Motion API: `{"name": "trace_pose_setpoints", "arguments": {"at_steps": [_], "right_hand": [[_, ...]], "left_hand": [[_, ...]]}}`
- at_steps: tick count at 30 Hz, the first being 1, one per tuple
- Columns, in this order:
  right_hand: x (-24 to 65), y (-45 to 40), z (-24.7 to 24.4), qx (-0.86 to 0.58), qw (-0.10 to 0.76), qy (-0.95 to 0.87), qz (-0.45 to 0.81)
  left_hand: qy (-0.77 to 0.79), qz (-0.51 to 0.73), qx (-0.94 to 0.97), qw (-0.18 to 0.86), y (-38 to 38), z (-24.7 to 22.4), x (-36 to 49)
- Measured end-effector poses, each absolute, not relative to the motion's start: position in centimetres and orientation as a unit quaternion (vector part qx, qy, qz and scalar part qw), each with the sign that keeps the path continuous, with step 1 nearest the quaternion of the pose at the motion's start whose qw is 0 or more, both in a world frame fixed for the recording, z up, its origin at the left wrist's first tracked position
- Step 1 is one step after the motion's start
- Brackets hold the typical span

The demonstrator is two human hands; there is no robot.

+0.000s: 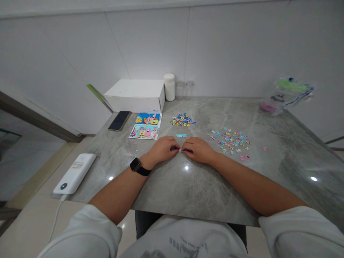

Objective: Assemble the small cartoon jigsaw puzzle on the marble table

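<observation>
My left hand [166,147] and my right hand [198,148] meet over the middle of the table, fingertips pinched together. Between them is a small light-coloured puzzle piece [180,150], gripped from both sides; whether it is one piece or two joined cannot be made out. Just beyond my fingers lies a short strip of joined light-blue puzzle pieces [181,135]. To the right of my right hand spreads a loose heap of pastel puzzle pieces [232,140]. A second pile of blue and yellow puzzle pieces [182,120] sits farther back.
A printed cartoon picture sheet [145,126] lies left of the piles, beside a phone [119,120]. Behind stand a white box [135,94], a white bottle [169,87] and two clear glasses [189,90]. A plastic bag [287,95] rests back right; a white power bank [75,173] is at the left edge.
</observation>
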State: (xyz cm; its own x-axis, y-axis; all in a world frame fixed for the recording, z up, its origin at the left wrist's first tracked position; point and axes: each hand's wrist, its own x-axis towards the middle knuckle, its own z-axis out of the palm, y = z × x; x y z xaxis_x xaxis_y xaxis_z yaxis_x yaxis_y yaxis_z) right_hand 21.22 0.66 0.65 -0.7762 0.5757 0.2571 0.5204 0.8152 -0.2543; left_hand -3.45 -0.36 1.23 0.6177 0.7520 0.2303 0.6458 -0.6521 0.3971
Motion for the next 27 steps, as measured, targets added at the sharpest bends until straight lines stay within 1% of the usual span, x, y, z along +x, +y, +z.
{"name": "trace_pose_setpoints", "arguments": {"at_steps": [6, 27], "right_hand": [[21.42, 1.08, 0.25, -0.293, 0.185, -0.933, 0.094], [21.65, 1.0, 0.07, -0.265, 0.168, -0.946, 0.077]], "left_hand": [[0.393, 0.19, 0.888, 0.143, -0.34, 1.19, -3.46], [0.403, 0.183, 0.884, 0.148, -0.65, 1.8, -3.17]]}}
